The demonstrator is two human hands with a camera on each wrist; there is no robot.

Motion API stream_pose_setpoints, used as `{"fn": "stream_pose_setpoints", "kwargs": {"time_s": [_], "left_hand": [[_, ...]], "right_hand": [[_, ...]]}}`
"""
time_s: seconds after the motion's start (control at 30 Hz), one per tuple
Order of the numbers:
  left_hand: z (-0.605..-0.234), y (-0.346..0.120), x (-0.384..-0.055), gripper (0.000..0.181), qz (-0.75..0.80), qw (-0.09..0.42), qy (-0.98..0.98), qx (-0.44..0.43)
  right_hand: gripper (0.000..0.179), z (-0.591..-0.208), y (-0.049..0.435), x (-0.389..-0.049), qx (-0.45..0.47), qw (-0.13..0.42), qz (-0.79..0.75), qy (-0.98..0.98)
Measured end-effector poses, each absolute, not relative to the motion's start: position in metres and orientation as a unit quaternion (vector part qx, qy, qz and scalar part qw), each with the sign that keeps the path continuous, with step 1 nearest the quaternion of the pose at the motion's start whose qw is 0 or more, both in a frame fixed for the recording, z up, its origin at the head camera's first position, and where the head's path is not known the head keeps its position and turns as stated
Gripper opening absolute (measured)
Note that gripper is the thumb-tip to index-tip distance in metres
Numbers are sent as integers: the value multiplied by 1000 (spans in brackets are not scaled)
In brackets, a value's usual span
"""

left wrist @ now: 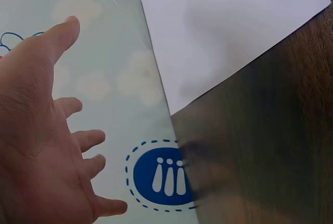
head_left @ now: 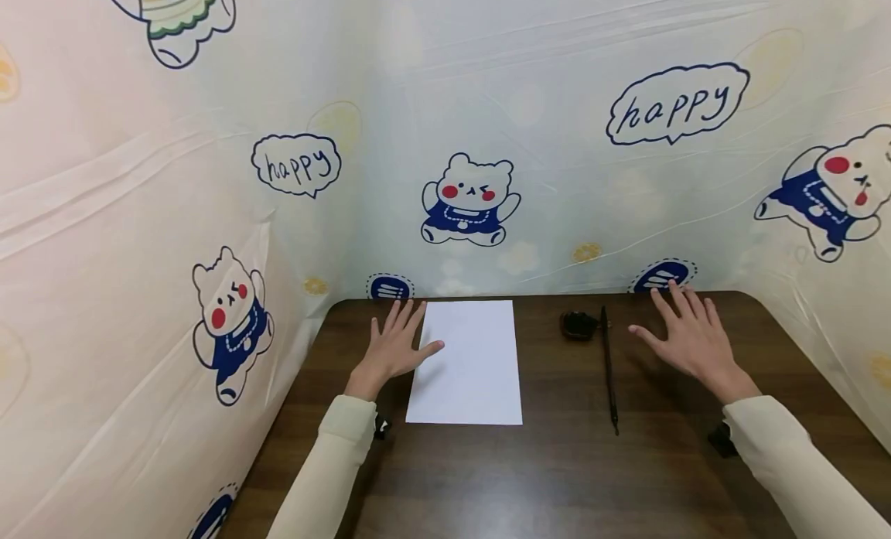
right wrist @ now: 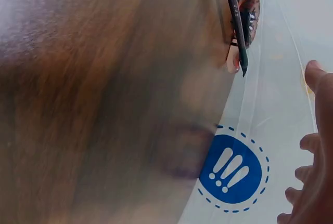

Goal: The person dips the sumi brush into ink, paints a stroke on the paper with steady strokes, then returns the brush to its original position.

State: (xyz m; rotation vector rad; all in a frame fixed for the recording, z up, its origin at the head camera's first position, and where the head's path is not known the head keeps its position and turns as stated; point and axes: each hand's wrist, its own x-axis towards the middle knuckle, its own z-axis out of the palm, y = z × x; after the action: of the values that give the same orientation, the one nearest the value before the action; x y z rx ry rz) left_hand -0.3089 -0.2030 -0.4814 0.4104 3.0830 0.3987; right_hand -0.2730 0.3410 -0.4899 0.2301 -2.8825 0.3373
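Head view: left hand (head_left: pixel 391 349) spread wide, holding nothing, over left side of white paper sheet (head_left: pixel 473 369), near far edge of table (head_left: pixel 487 485); right hand (head_left: pixel 692 342) likewise, toward far right corner. Writing brush (head_left: pixel 609 373) beside likely inkstone (head_left: pixel 578 327): probably best pinched mid-shaft, sheet steadied flat.

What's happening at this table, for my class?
A person holds both hands open and empty: the left hand by the left edge of a blank paper, the right hand to the right of a dark stick. The stick lies right of the paper, beside a small dark object. Neither hand grips anything.
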Motion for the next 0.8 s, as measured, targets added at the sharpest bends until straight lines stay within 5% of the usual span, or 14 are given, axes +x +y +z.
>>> {"fn": "stream_pose_setpoints", "kwargs": {"time_s": [0.8], "left_hand": [[-477,-194,-274,82,138,-26,974,178]], "right_hand": [[63,-484,315,-246,144,245,97,-954]]}}
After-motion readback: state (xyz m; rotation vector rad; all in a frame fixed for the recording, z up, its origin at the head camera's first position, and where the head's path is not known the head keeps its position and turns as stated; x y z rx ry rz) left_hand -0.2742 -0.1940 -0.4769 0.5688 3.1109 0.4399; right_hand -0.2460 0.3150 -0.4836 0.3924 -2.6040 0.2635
